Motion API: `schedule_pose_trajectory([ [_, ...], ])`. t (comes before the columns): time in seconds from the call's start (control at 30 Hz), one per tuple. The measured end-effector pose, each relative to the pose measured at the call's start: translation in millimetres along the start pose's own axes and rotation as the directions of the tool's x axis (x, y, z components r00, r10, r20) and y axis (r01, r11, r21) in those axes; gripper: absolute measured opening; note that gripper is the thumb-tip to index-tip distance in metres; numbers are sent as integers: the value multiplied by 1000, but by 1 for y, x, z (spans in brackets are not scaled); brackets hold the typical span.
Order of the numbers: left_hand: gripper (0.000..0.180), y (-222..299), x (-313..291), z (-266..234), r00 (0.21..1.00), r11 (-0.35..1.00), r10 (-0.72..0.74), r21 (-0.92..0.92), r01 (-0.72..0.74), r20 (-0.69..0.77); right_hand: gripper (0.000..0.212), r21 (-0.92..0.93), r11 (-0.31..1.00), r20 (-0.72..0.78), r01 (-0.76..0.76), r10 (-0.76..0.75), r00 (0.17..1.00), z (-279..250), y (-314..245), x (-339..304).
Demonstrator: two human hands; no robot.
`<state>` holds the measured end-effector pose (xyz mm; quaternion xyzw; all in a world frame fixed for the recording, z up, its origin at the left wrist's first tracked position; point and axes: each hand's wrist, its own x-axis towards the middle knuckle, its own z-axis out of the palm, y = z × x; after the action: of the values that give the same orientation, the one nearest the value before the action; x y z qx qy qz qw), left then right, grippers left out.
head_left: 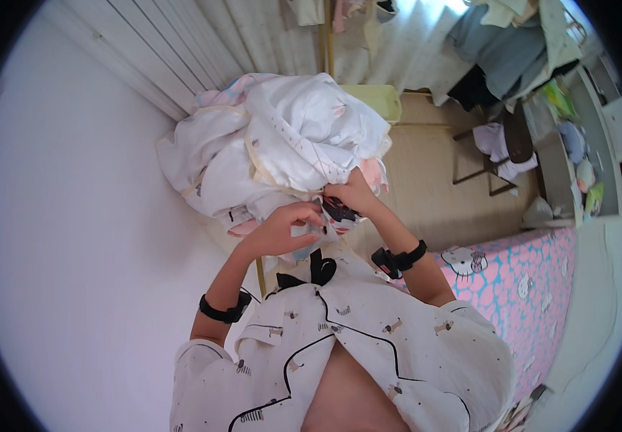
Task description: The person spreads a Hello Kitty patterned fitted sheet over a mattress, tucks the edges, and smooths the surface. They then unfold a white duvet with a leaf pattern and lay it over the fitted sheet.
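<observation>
A large, bunched white quilt (304, 122) with small prints, cream piping and patches of pink lies heaped in front of me. My right hand (352, 193) is closed on its near edge, fingers folded into the fabric. Just below that hand, a dark cloth with a red and white pattern (340, 211) shows at the quilt's edge. To its left is my left hand (286, 227), open, thumb and fingers apart beside the dark cloth. Its fingertips come close to the fabric, and nothing shows in its grasp. What supports the quilt is mostly hidden beneath it.
A white wall (80, 237) runs along the left. Behind the quilt stands a pale green bin (376, 101). At right are a dark chair (516, 137) with cloth on it, shelves (592, 144) and a bed with a pink and blue cover (520, 288). Clothes (498, 43) hang at the far right.
</observation>
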<state>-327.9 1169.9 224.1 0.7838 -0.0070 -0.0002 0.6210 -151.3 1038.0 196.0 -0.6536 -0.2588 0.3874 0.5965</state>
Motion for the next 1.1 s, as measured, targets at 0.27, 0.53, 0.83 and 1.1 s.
schedule_pose_trajectory([
  [0.27, 112, -3, -25, -59, 873, 807, 257, 589, 43, -415, 43, -52, 983, -559, 176, -175, 811, -40, -7, -181],
  [0.53, 104, -55, 40, 25, 961, 440, 250, 870, -222, 118, 70, -354, 891, -909, 286, -400, 121, 3, 10, -425],
  [0.83, 28, -47, 74, 171, 836, 909, 105, 288, -300, 539, 43, -644, 764, -660, 34, -533, -530, 42, 14, -584],
  [1.1, 38, -87, 91, 155, 786, 583, -262, 741, -334, 560, 32, -628, 736, -524, 254, -158, -837, -48, 47, -657],
])
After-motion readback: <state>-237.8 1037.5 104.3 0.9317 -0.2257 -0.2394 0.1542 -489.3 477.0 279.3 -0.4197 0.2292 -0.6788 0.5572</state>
